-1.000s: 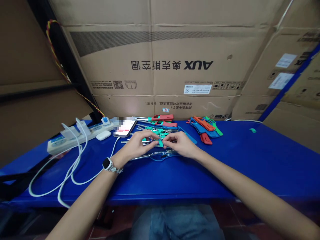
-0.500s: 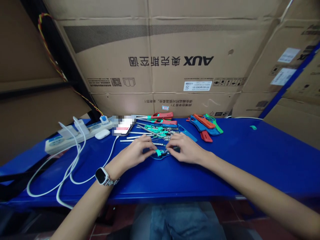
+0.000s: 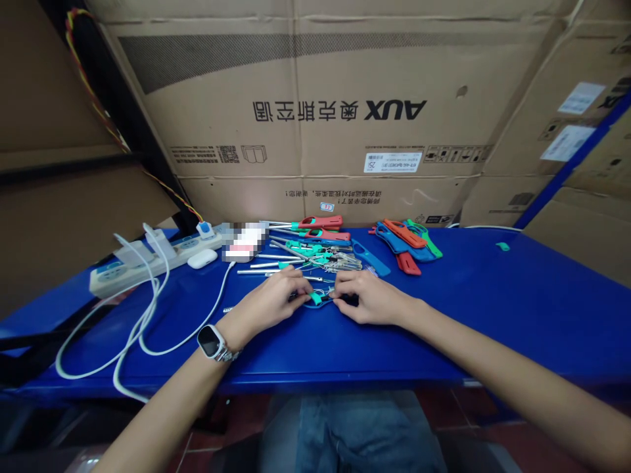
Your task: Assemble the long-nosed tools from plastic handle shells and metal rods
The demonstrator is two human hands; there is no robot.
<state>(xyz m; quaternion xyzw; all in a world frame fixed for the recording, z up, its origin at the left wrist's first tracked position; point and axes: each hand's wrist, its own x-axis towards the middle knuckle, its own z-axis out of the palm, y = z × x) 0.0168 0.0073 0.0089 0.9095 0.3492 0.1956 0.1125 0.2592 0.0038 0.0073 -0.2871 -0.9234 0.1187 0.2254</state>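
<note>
Pinching a green piece, the left hand apparently steadies it beside the black part the right hand pinches.

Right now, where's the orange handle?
In the head view, the orange handle lies right of centre, near the cardboard, beyond the right hand. It's on a blue handle, just left of a green handle.

White power strip at left, looped white cables, small rounded case (also white), printed cardboard behind
</note>
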